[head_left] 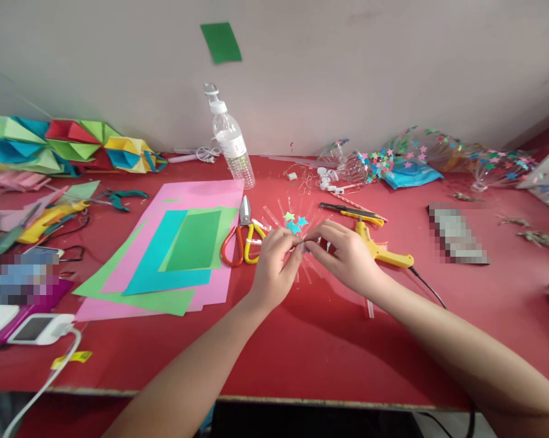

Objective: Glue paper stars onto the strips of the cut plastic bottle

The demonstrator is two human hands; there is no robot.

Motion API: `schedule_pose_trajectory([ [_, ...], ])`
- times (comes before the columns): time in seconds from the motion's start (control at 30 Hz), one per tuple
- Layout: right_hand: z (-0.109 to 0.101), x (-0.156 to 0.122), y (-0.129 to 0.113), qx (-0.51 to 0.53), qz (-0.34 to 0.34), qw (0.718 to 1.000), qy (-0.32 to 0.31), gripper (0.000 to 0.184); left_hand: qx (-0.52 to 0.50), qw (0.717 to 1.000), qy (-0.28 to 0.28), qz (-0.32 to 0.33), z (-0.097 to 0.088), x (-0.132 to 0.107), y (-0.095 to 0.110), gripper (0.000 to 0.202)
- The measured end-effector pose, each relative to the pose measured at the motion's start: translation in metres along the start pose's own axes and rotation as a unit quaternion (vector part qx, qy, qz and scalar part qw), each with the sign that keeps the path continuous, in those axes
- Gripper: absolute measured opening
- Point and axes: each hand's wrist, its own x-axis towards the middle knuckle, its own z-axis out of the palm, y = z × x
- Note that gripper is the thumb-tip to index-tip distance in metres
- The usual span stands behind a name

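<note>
My left hand [277, 261] and my right hand [347, 252] meet at the fingertips over the middle of the table. Both pinch something small and dark near the thumbs, too small to name. Beneath them, clear plastic strips [274, 217] fan out in a spray, partly hidden by my fingers. Small paper stars, a blue one [302, 221] and a light green one [289, 216] among them, lie just beyond my fingertips. Red-and-yellow-handled scissors [244, 234] rest left of my left hand. Right of my right hand is a yellow hot glue gun [391, 254] with a black cord.
Coloured paper sheets [195, 240] lie stacked on the left of the red table [256, 353]. A clear plastic bottle [233, 143] stands by the wall. Behind the glue gun is a utility knife [352, 213]. Star-covered plastic pieces [384, 164] line the back right; folded paper lanterns [73, 143] the back left.
</note>
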Motion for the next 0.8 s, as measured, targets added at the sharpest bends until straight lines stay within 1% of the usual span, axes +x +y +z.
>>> schedule_pose_trajectory([
  [0.1, 0.0, 0.001, 0.0, 0.0, 0.01, 1.0, 0.005, 0.008, 0.032, 0.999, 0.01, 0.017, -0.001, 0.0, 0.002, 0.017],
  [0.2, 0.0, 0.002, 0.0, 0.006, 0.015, 1.0, 0.004, 0.009, 0.089, 0.995, 0.019, 0.04, -0.002, -0.001, 0.005, 0.017],
  [0.27, 0.0, 0.001, 0.001, 0.008, 0.018, 1.0, 0.003, 0.01, 0.121, 0.991, 0.018, 0.058, -0.004, -0.001, 0.006, 0.017],
  [0.33, 0.002, 0.001, 0.002, 0.009, 0.02, 1.0, 0.002, 0.01, 0.134, 0.989, 0.01, 0.06, -0.005, -0.001, 0.006, 0.02],
  [0.47, 0.003, 0.002, 0.003, 0.019, 0.021, 1.0, 0.0, 0.011, 0.108, 0.994, -0.001, 0.032, -0.006, 0.0, 0.006, 0.028],
  [0.6, 0.002, 0.002, 0.002, 0.03, 0.033, 0.999, -0.005, 0.011, 0.091, 0.996, 0.006, 0.014, -0.007, 0.001, 0.006, 0.029],
  [0.7, 0.0, 0.003, 0.001, 0.034, 0.036, 0.999, -0.007, 0.011, 0.081, 0.996, 0.021, 0.012, -0.009, 0.001, 0.007, 0.024],
  [0.8, -0.002, 0.004, 0.002, 0.027, 0.03, 0.999, 0.007, 0.01, 0.082, 0.995, 0.046, 0.034, -0.011, 0.001, 0.006, 0.016],
])
